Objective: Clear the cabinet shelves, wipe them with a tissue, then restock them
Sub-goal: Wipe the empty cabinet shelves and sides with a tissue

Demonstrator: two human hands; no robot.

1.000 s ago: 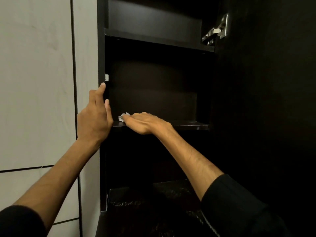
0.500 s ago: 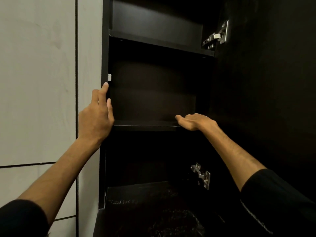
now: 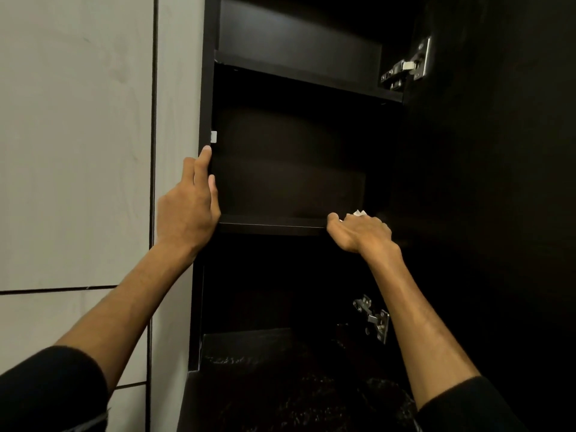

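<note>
A dark cabinet stands open with bare shelves. My left hand (image 3: 190, 207) grips the cabinet's left side panel (image 3: 205, 98), fingers wrapped round its front edge just above the middle shelf (image 3: 274, 225). At the right end of that shelf, my right hand (image 3: 360, 233) presses a white tissue (image 3: 358, 213) onto the shelf; only a small crumpled corner shows past the knuckles. The upper shelf (image 3: 305, 77) holds nothing.
The open dark door (image 3: 498, 182) fills the right side, with metal hinges at the top (image 3: 408, 67) and lower down (image 3: 374, 319). A pale tiled wall (image 3: 78, 151) runs along the left. A dark speckled countertop (image 3: 280, 385) lies below.
My right hand has slid with the tissue from the shelf's left end to its right end. My left hand has stayed on the side panel.
</note>
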